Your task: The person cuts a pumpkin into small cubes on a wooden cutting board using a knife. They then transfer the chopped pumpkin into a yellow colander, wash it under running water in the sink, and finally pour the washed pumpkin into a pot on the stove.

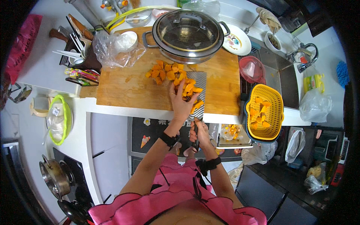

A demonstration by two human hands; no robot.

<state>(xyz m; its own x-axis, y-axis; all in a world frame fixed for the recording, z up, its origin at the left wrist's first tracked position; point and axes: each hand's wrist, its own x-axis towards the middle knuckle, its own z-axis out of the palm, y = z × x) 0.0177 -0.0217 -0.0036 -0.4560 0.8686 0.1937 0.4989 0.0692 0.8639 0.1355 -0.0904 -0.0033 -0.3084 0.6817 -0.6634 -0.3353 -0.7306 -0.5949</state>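
Observation:
My right hand (200, 133) grips the dark handle of a cleaver. The cleaver's wavy-patterned blade (201, 77) lies flat over a wooden cutting board (129, 90). Orange chunks, seemingly pumpkin (189, 89), rest on the blade, and more are heaped on the board to its left (159, 71). My left hand (181, 104) reaches over the chunks at the blade's left edge, thumb and fingers spread and touching them. Its fingertips are partly hidden among the pieces. Over the counter's right side, a yellow strainer basket (277, 112) contains several similar chunks.
A lidded pan (188, 36) stands at the board's back. At the left are a plastic bag with a white bowl (130, 39) and a utensil holder (88, 54). An open drawer or bin (234, 146) with orange scraps sits below the counter edge. The sink (289, 84) is at right.

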